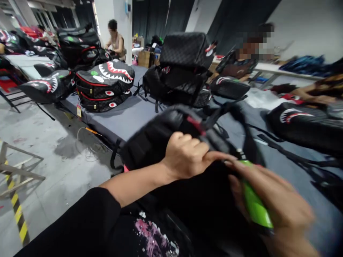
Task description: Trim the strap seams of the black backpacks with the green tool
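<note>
A black backpack (pixel 150 142) with a red stripe near its top stands tilted in front of me, partly on the table edge. My left hand (pixel 186 157) is closed in a fist on the backpack's upper part, its index finger or thumb reaching toward the other hand. My right hand (pixel 276 192) is curled round a bright green tool (pixel 255 208) with a small metal part at its top. Motion blurs this hand, and the tool's exact kind is unclear. The fingertips of both hands meet at the backpack's edge; what lies between them is hidden.
The grey table (pixel 115 121) bears stacked shark-mouth backpacks (pixel 107 80), a black checkered bag (pixel 184 50) on another bag, and more backpacks (pixel 308 125) at right. Co-workers sit behind and at right. A wooden stool (pixel 18 171) stands on the floor at left.
</note>
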`<state>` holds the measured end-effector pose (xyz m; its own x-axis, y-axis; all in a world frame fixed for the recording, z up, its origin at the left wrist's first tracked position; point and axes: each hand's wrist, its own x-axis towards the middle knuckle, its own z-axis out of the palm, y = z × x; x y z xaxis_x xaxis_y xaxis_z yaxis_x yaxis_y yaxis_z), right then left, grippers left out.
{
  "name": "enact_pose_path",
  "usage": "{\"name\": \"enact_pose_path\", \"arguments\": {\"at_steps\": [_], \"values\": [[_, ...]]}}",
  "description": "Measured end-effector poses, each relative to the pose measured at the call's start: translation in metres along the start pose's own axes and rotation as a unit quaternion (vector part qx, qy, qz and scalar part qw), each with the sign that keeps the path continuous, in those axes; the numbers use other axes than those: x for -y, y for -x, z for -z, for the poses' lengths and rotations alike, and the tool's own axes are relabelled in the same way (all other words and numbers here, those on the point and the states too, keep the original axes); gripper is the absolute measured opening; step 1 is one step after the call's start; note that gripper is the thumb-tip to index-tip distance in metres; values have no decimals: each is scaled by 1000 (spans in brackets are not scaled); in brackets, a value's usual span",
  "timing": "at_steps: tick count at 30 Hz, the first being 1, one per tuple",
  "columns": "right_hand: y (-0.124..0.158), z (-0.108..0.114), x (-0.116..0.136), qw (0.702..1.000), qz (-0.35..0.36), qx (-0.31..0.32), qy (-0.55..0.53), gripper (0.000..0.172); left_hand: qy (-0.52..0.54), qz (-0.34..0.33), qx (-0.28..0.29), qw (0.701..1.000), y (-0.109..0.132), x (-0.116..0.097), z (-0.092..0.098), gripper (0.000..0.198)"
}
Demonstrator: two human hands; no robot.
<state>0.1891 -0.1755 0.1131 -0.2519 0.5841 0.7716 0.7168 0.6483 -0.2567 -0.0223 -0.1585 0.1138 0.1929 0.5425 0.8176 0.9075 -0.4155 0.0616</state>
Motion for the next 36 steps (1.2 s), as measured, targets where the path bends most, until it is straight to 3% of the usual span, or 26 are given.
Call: {"name": "enact_pose_path", "arguments": {"at_steps": [3,6,10,13,14,17,19,25,29,31,33,36], "values": [[28,-29,-26,993,111,14,20,26,20,-61,-7,998,39,10,-31,60],[39,-56,-38,990,139,-18,13,34,47,-111,-16,993,53,34,-38,60],[30,-70,-19,991,132,-27,-26,42,86,-132,-25,987,25,48,-17,33],[20,-83,-1,989,135,-39,-42,43,123,-69,-31,990,-11,49,-15,23],[18,-88,4,990,125,-45,-38,42,136,-47,-5,990,-22,49,-21,24],[18,-104,13,996,60,-52,-43,37,143,1,158,977,-45,54,-48,30],[24,-112,19,996,13,-51,-78,36,130,28,233,963,-53,59,-70,35],[52,-122,24,989,-57,6,-136,32,128,84,286,946,-52,70,-124,43],[56,-131,4,979,-89,-14,-183,34,187,42,312,931,-47,80,-125,43],[58,-136,-4,974,-91,-58,-199,39,214,-31,314,924,-42,86,-115,58],[62,-139,-6,971,-84,-88,-208,44,191,-108,319,922,-35,89,-103,96],[67,-140,-2,969,-70,-90,-218,47,103,-151,351,918,-26,87,-91,130]]}}
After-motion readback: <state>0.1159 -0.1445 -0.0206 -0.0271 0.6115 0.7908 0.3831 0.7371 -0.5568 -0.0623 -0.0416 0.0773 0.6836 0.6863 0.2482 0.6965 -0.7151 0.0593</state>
